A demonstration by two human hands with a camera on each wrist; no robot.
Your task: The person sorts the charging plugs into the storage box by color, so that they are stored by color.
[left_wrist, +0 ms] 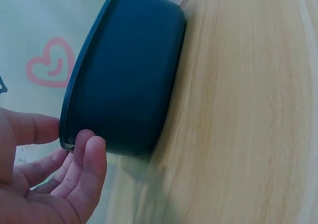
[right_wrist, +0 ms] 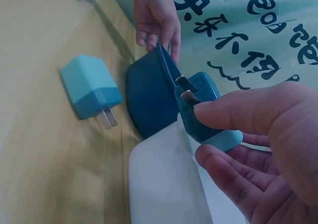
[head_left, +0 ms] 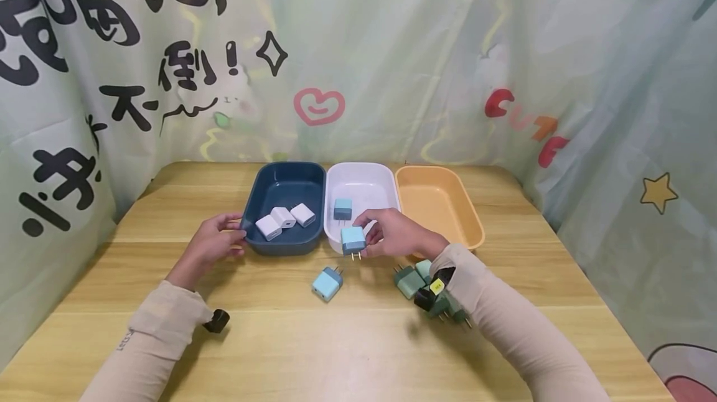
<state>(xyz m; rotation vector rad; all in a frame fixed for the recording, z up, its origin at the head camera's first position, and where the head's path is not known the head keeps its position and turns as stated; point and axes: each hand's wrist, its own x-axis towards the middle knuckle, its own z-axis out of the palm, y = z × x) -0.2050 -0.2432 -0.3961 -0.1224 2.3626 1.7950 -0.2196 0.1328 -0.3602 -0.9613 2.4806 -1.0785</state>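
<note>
My right hand [head_left: 394,233] pinches a two-tone blue plug-in charger [head_left: 353,239] between thumb and fingers, above the front of the white bin [head_left: 363,175]. Its two metal prongs stick out, seen close up in the right wrist view. Inside the white bin lies another blue charger [head_left: 343,209]. A third blue charger [head_left: 327,284] rests on the table in front of the bins. At the left, my left hand [head_left: 215,241] holds the rim of the dark blue bin [left_wrist: 124,75], thumb on one side and fingertips on the other. That bin contains three white chargers [head_left: 284,218].
An orange bin [head_left: 439,200] stands at the right end of the row. Several green chargers [head_left: 409,282] lie on the wooden table [head_left: 313,352] beneath my right wrist, which partly hides them. A printed curtain [head_left: 392,78] hangs behind the table.
</note>
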